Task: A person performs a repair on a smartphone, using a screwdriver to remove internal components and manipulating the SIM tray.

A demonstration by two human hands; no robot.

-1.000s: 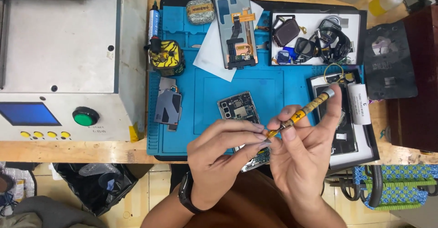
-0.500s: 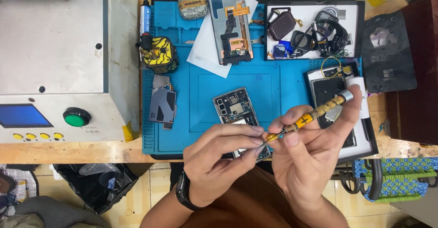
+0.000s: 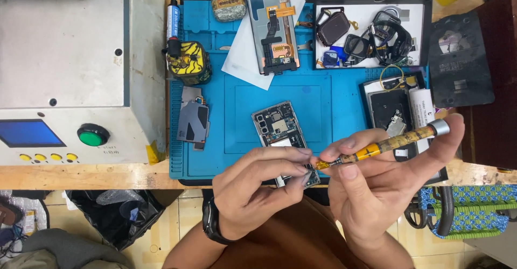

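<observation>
Hands: little moved since earlier. Right hand point(image 3: 377, 188), grip pinching screwdriver point(image 3: 379, 147), tilted above blue mat point(image 3: 323, 113). Left hand point(image 3: 258, 185), grip pressed together at its tip. White tray point(image 3: 366, 16) beyond mat: watches, small parts.

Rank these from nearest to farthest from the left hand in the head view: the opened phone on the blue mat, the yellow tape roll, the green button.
From the left hand:
1. Opened phone, just above the fingers, mid-mat.
2. Yellow tape roll, upper left of the mat.
3. Green button, far left on the grey machine.
</observation>
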